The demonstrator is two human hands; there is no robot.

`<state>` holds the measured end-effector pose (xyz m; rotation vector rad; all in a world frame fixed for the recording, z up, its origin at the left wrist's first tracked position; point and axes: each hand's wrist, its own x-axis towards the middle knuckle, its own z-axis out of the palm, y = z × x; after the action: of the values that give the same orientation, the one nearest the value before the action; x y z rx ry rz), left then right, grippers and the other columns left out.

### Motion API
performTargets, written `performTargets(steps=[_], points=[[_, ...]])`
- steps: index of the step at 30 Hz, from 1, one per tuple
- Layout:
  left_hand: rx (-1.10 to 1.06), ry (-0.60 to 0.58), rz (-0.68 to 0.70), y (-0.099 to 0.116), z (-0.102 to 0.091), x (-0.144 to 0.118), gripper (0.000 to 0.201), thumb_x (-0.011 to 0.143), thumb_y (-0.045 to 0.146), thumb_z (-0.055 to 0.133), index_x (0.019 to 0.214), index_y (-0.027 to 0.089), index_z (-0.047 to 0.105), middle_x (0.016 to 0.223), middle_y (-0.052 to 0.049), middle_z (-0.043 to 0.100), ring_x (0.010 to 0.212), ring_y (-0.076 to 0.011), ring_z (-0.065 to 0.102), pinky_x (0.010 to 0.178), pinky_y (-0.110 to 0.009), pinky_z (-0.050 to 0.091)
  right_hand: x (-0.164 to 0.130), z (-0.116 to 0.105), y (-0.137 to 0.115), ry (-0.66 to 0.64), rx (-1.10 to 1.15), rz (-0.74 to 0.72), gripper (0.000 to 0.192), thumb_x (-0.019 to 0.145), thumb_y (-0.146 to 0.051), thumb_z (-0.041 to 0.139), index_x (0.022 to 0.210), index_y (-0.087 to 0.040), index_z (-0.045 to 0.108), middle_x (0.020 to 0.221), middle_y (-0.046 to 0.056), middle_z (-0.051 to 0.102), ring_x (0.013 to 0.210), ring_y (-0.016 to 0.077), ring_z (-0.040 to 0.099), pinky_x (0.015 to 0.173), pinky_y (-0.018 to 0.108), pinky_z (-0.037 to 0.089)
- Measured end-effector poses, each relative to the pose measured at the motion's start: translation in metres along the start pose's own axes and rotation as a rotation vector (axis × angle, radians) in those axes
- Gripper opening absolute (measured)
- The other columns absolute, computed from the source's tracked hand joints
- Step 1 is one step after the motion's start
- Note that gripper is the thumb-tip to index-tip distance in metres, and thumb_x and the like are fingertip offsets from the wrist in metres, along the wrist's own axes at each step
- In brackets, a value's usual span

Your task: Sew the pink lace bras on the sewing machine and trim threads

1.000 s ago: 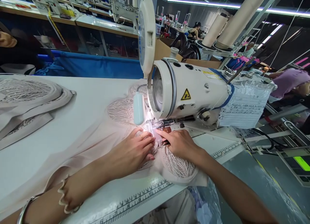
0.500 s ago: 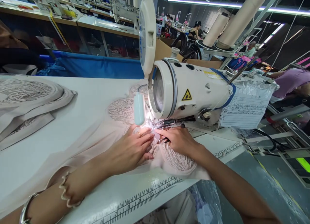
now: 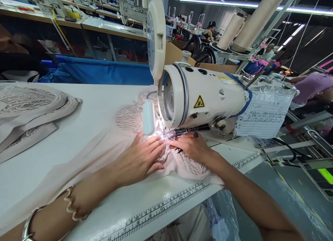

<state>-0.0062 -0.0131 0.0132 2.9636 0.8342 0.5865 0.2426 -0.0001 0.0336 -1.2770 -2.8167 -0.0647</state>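
A white industrial sewing machine (image 3: 208, 95) stands on the white table (image 3: 93, 105). Pale pink fabric with white lace (image 3: 189, 166) lies under its needle area, lit by a small lamp (image 3: 149, 117). My left hand (image 3: 140, 157) lies flat on the fabric, fingers pressed down just left of the needle. My right hand (image 3: 191, 147) presses the lace on the right side, fingertips at the presser foot, with a dark small tool (image 3: 179, 150) tucked under its fingers. The fingertips of both hands nearly touch below the needle.
A stack of lace-and-fabric pieces (image 3: 28, 109) lies at the table's far left. A printed ruler strip (image 3: 161, 209) runs along the front edge. Thread cones (image 3: 231, 32) stand behind the machine, a paper sheet (image 3: 260, 117) hangs on it. Other people work at distant tables.
Both hands have slid forward with the fabric toward the needle. The lace bundle near the table's front edge has moved up, away from the edge.
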Motion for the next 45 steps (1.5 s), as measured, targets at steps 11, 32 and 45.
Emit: performTargets(steps=[11,32,45], points=[[-0.015,-0.013,-0.017,0.01,0.0,0.006,0.039,0.104,0.039,0.036,0.12,0.013,0.06,0.109,-0.013,0.068,0.105,-0.0314,0.06,0.098,-0.052,0.029,-0.041,-0.001,-0.008,-0.04,-0.049,0.123,0.038,0.082,-0.01,0.057,0.118,-0.02,0.066,0.072,0.002,0.069,0.064,0.0169,0.057,0.059,0.028,0.029],[0.089,0.001,-0.038,0.007,-0.002,0.007,0.043,0.106,0.039,0.027,0.115,0.015,0.062,0.123,-0.017,0.067,0.111,-0.0338,0.059,0.094,-0.054,0.031,-0.007,-0.007,-0.001,-0.101,-0.017,0.086,0.062,0.086,-0.004,0.046,0.138,-0.036,0.057,0.082,-0.001,0.074,0.072,0.0173,0.061,0.055,0.029,0.024],[0.038,-0.013,-0.053,0.013,0.0,0.007,0.04,0.106,0.037,0.031,0.121,0.015,0.06,0.113,-0.014,0.069,0.108,-0.0312,0.06,0.1,-0.055,0.028,-0.026,0.012,0.01,0.26,-0.049,-0.176,0.043,0.093,-0.005,0.045,0.118,-0.027,0.073,0.063,-0.002,0.063,0.064,0.0133,0.05,0.057,0.028,0.028]])
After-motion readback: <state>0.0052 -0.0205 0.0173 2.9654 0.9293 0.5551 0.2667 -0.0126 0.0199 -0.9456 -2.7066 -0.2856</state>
